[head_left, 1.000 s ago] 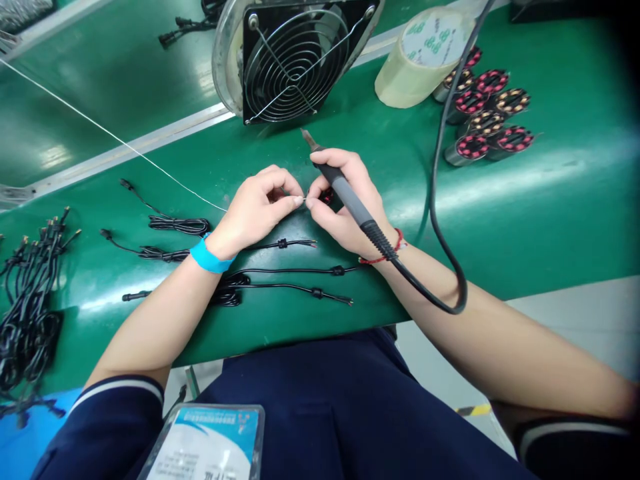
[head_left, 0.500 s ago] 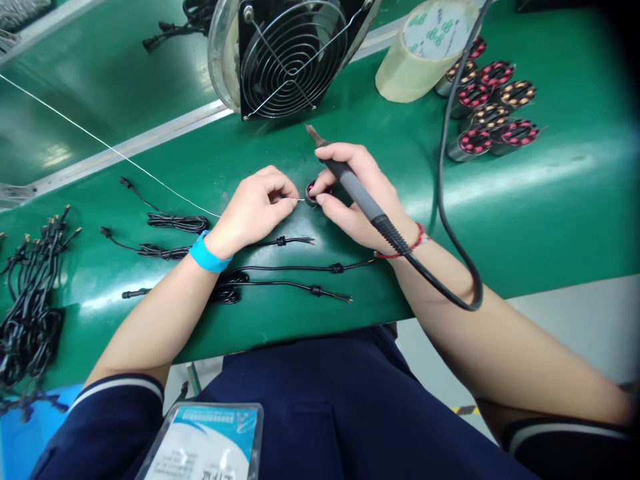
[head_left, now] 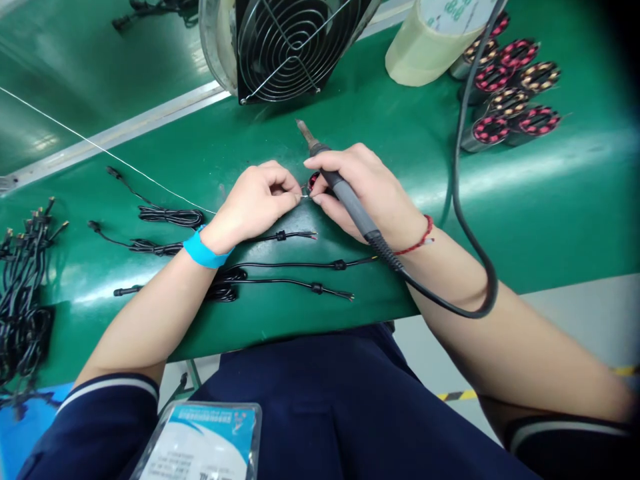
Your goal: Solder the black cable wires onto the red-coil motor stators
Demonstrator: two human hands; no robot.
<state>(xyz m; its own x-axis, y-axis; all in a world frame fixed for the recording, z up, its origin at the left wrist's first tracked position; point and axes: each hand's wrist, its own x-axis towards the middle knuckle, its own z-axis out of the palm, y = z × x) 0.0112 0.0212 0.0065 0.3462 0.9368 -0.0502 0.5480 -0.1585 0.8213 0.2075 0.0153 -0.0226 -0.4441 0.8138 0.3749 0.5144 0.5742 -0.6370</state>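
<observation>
My left hand (head_left: pixel 257 203) is closed, thumb and forefinger pinching a thin silvery wire that looks like solder wire (head_left: pixel 100 142); it trails off to the upper left. Gripped in my right hand (head_left: pixel 375 190) is a soldering iron (head_left: pixel 354 203), its tip pointing up and away over the table. Below the iron, the right fingertips touch a small round part with red windings (head_left: pixel 313 180), mostly hidden by the fingers. Both hands' fingertips nearly meet beside it. Black cables (head_left: pixel 280 265) with stripped ends lie just below my hands.
A black fan (head_left: pixel 295 50) with a wire guard stands behind my hands. Right of it are a tape roll (head_left: pixel 420 50) and several wound coil parts (head_left: pixel 535 123). The iron's cord (head_left: pixel 455 167) loops over my right forearm. Bundled cables (head_left: pixel 25 313) lie at far left.
My right hand has shifted slightly left, closer to the left fingertips, and the iron's tip has moved left with it. The small wound part is more covered. The view has shifted a little.
</observation>
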